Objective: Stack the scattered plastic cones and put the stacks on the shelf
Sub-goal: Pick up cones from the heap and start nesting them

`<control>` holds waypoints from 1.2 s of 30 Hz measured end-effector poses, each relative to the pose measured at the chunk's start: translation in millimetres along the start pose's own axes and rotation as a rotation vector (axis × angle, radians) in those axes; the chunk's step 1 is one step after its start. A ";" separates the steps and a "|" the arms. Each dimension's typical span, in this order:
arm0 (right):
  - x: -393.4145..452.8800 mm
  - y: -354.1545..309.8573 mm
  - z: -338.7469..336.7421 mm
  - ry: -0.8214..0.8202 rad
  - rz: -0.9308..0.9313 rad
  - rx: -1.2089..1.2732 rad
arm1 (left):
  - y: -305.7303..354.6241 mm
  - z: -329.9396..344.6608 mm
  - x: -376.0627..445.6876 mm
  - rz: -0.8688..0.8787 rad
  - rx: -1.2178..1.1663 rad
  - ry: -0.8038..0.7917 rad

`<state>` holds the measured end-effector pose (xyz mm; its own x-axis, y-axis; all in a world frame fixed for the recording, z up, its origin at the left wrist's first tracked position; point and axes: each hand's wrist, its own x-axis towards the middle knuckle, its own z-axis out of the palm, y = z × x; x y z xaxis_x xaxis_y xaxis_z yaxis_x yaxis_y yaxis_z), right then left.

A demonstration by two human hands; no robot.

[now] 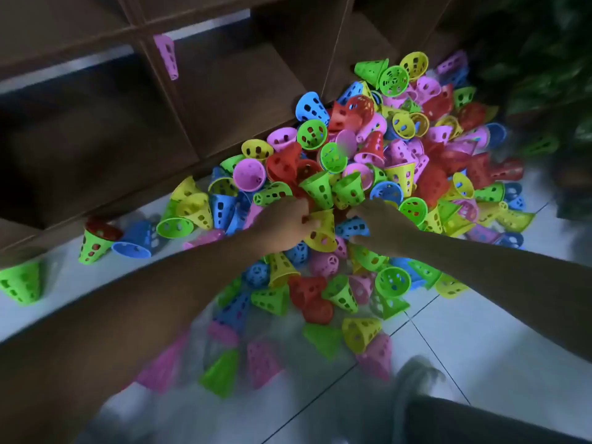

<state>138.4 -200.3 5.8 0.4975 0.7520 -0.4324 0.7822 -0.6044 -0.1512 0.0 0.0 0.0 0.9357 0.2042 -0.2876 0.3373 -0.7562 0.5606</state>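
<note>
Floor (499, 357) was pale glossy tile with dark grout lines, lit dimly. A dark brown wooden shelf (224, 91) of open cubbies stood along the upper left, its base meeting the floor. Dark green foliage (544, 59) filled the upper right corner. A grey shoe (416, 382), blurred, showed near the lower edge.

Pile of plastic cones (368, 174) lay heaped on the tile against the foot of the shelf, in green, yellow, pink, red and blue, all perforated with small holes, lying at every angle. Strays spread leftward along the shelf base: a green cone with a red one nested in it (93, 241), a blue cone (134, 243) touching it, and a lone green cone (20, 282) at the far left edge. One pink stack (166, 56) leaned in an upper cubby of the shelf.

Both bare arms reached into the middle of the pile. Left hand (283, 224) had fingers curled around the narrow end of a yellow cone (322, 232), wide mouth facing down. Right hand (381, 224) lay just beside it, fingers bent down among the cones; whether it held anything, I could not tell.

No brand, label or writing was legible on cones or shelf.
</note>
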 end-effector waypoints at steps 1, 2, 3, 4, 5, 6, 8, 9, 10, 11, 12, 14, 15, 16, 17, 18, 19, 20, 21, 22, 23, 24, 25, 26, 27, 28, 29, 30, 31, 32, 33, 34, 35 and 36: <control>0.0 1.3 3.1 0.008 -0.021 -0.047 | 8.1 10.6 7.2 -0.050 -0.034 0.011; -1.3 1.3 4.2 0.016 -0.024 -0.089 | 16.6 17.8 11.5 -0.119 -0.048 0.019; -1.4 4.8 9.1 0.022 -0.031 -0.126 | 25.2 29.3 17.7 -0.171 -0.043 -0.001; -2.8 5.7 11.4 0.015 -0.039 -0.166 | 34.2 39.9 21.3 -0.205 -0.011 -0.044; -1.7 7.7 14.8 0.021 -0.051 -0.206 | 38.7 50.4 24.3 -0.242 0.016 -0.083; -0.9 8.4 17.2 0.026 -0.058 -0.243 | 41.0 58.0 25.9 -0.268 0.038 -0.104; 0.7 8.3 17.6 0.019 -0.049 -0.305 | 40.8 68.2 25.3 -0.257 0.072 -0.049; 1.6 8.2 19.7 0.013 -0.043 -0.326 | 41.6 69.4 22.3 -0.239 0.091 -0.005; 2.4 8.9 21.7 0.017 -0.036 -0.340 | 42.2 68.6 20.3 -0.214 0.116 0.033; 3.4 10.5 23.0 0.028 -0.036 -0.358 | 43.3 65.0 18.2 -0.181 0.125 0.067; 3.9 11.2 23.5 0.048 -0.044 -0.387 | 42.8 59.3 15.6 -0.142 0.112 0.091; 5.6 9.8 22.3 0.067 -0.061 -0.457 | 36.3 39.5 6.3 -0.095 0.019 0.073; 6.6 8.8 21.1 0.062 -0.068 -0.487 | 34.2 28.2 0.4 -0.085 -0.040 0.051; 7.3 8.9 20.3 0.057 -0.074 -0.510 | 31.5 18.5 -6.0 -0.072 -0.085 0.035; 8.1 9.1 19.5 0.055 -0.081 -0.530 | 30.2 9.8 -14.3 -0.064 -0.107 0.022; 8.8 9.2 18.9 0.059 -0.092 -0.548 | 29.5 2.5 -24.1 -0.061 -0.115 0.007; 8.8 8.9 18.6 0.064 -0.100 -0.571 | 30.7 -3.5 -35.6 -0.066 -0.121 -0.009; 7.2 7.2 18.5 0.062 -0.101 -0.591 | 32.2 -7.8 -48.3 -0.082 -0.140 -0.031; 5.0 4.7 18.4 0.046 -0.096 -0.612 | 33.1 -9.7 -61.4 -0.112 -0.176 -0.051; 2.5 2.4 18.2 0.020 -0.090 -0.623 | 33.2 -8.4 -74.4 -0.141 -0.219 -0.055; 0.2 0.3 19.6 -0.005 -0.081 -0.623 | 31.5 -4.5 -87.0 -0.159 -0.260 -0.041; -0.8 -0.5 21.7 -0.018 -0.073 -0.616 | 30.2 0.3 -98.9 -0.173 -0.307 -0.014; -1.5 -1.4 23.3 -0.015 -0.069 -0.581 | 29.7 5.6 -110.2 -0.193 -0.366 0.023; -2.8 -4.0 24.8 -0.008 -0.068 -0.515 | 29.6 11.6 -121.4 -0.215 -0.423 0.062; -4.1 -7.9 26.4 0.004 -0.066 -0.444 | 30.7 18.8 -131.9 -0.229 -0.469 0.101; -5.3 -12.2 28.5 0.025 -0.069 -0.393 | 30.5 29.0 -141.6 -0.243 -0.515 0.143; -5.6 -16.6 30.7 0.045 -0.066 -0.363 | 30.0 40.8 -151.0 -0.257 -0.565 0.182; -4.9 -21.0 32.1 0.052 -0.058 -0.336 | 30.4 52.9 -160.3 -0.273 -0.614 0.216; -3.9 -25.1 33.4 0.053 -0.043 -0.313 | 30.4 65.2 -169.7 -0.283 -0.655 0.238; -1.6 -27.8 35.8 0.054 -0.032 -0.306 | 29.3 77.0 -177.9 -0.285 -0.687 0.250; 0.8 -29.7 39.0 0.071 -0.024 -0.324 | 28.3 87.4 -185.5 -0.286 -0.711 0.251; 3.6 -30.4 42.4 0.093 -0.026 -0.350 | 27.6 95.9 -192.4 -0.292 -0.737 0.249; 5.8 -30.0 44.5 0.108 -0.028 -0.367 | 25.8 103.4 -198.3 -0.307 -0.758 0.250; 6.4 -28.9 45.9 0.120 -0.041 -0.368 | 23.9 110.2 -203.8 -0.324 -0.782 0.258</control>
<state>101.8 -190.2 -33.4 0.4863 0.8122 -0.3223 0.8737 -0.4548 0.1725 -194.0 -128.2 -13.5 0.7440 0.5399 -0.3936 0.4756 -0.0141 0.8796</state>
